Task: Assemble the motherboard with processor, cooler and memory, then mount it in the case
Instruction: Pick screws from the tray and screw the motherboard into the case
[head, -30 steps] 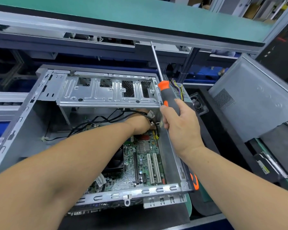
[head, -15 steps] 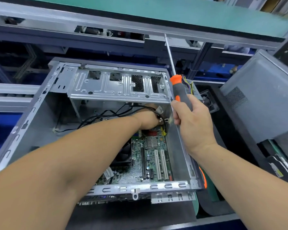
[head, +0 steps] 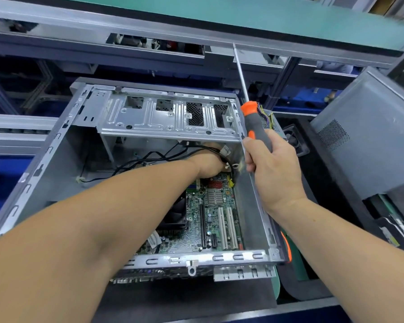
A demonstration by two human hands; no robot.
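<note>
An open grey metal case (head: 250,206) lies on its side with a green motherboard (head: 210,220) inside, a black cooler fan (head: 176,215) on it. My left hand (head: 210,163) reaches deep into the case under the drive cage (head: 168,117), among black cables (head: 154,157); its fingers are hidden. My right hand (head: 271,169) hovers above the case's right wall. It grips an orange and grey screwdriver (head: 257,123), shaft pointing up and away.
A grey case side panel (head: 369,141) leans at the right. A power supply with coloured wires (head: 269,117) sits behind the screwdriver. A green-topped shelf (head: 219,15) runs overhead at the back. A black mat (head: 187,297) lies under the case's near edge.
The view has shifted a little, so the case sits further right in frame. Both hands keep their places: left inside the case, right holding the screwdriver.
</note>
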